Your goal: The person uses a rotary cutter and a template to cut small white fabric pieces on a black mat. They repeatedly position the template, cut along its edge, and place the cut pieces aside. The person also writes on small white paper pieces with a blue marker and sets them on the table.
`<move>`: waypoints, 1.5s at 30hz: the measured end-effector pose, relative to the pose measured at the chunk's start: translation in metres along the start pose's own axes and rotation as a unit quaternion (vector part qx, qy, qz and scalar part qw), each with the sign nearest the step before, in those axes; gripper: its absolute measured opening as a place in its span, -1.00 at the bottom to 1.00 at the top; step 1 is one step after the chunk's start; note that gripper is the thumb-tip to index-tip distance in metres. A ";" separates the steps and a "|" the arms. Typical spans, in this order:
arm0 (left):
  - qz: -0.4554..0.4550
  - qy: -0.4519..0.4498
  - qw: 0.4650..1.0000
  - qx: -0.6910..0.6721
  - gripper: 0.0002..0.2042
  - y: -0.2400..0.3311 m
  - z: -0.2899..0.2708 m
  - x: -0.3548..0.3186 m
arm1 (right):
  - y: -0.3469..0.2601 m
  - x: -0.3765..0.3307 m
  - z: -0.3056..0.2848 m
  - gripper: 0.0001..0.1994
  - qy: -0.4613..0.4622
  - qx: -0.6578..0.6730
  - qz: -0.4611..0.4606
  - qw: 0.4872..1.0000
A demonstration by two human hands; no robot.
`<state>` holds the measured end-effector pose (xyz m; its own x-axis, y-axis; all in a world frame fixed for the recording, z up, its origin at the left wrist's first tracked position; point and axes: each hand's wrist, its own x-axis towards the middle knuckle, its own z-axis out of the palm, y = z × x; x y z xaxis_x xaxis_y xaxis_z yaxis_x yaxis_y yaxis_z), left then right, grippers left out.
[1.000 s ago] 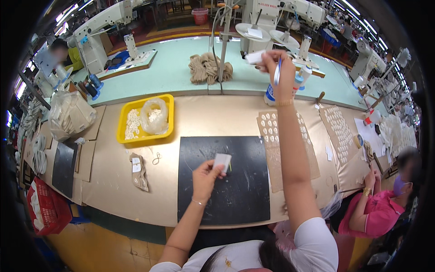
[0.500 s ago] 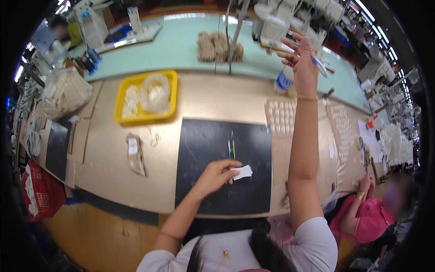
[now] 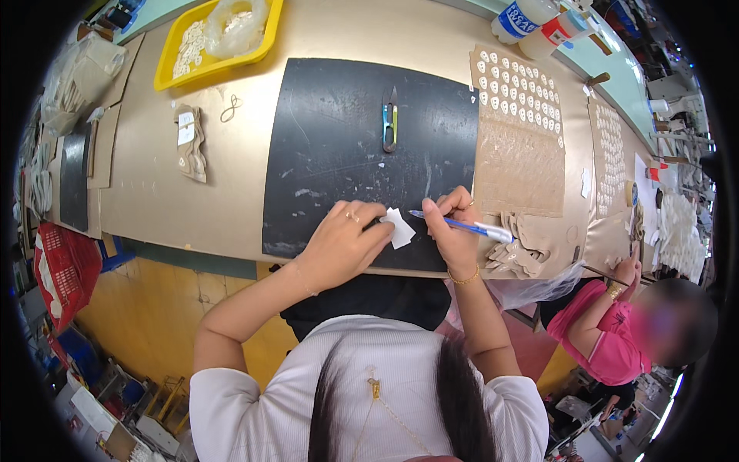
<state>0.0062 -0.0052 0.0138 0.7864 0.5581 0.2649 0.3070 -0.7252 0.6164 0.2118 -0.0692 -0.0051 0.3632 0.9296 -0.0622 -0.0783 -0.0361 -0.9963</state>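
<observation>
Over the near edge of the black mat (image 3: 339, 146), my left hand (image 3: 345, 240) pinches a few small white paper slips (image 3: 399, 231). My right hand (image 3: 454, 242) grips a blue pen (image 3: 466, 225) with a whitish end, its tip pointing left at the slips. Whether the tip touches the paper I cannot tell. Farther up the mat lie thread snips (image 3: 390, 127) with blue and yellow-green handles. Right beside my right hand is a loose pile of beige fabric pieces (image 3: 517, 250).
At the far left stands a yellow tray (image 3: 163, 71) with small whitish pieces and a plastic bag. A folded beige bundle (image 3: 192, 146) lies left of the mat. To the right is a brown sheet (image 3: 519, 162) with rows of pieces; bottles (image 3: 523, 21) stand behind. A co-worker in pink (image 3: 604, 331) sits right.
My right hand has come down from its raised reach at the far right to beside the slips, still with the pen. My left hand keeps the slips, now nearer the mat's front edge. The view tilts down.
</observation>
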 end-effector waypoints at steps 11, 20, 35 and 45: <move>-0.023 0.034 0.989 0.142 -0.63 0.025 0.028 -0.040 | 0.007 -0.003 0.022 -0.63 0.008 -0.219 -0.130 0.967; -0.003 0.036 0.991 0.128 -0.64 0.019 0.028 -0.036 | 0.011 -0.005 0.020 -0.63 0.007 -0.274 -0.174 0.946; -0.006 0.036 0.990 0.136 -0.64 0.017 0.030 -0.036 | 0.007 -0.005 0.020 -0.60 0.011 -0.265 -0.152 0.952; -0.014 0.053 0.986 0.160 -0.63 0.019 0.035 -0.034 | 0.008 -0.021 0.012 -0.61 0.051 -0.248 -0.128 0.959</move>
<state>0.0045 -0.0522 -0.0090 0.7195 0.6069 0.3376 0.4950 -0.7892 0.3636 0.1922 -0.0841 -0.0113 0.4028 0.8915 0.2071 0.4670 -0.0056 -0.8842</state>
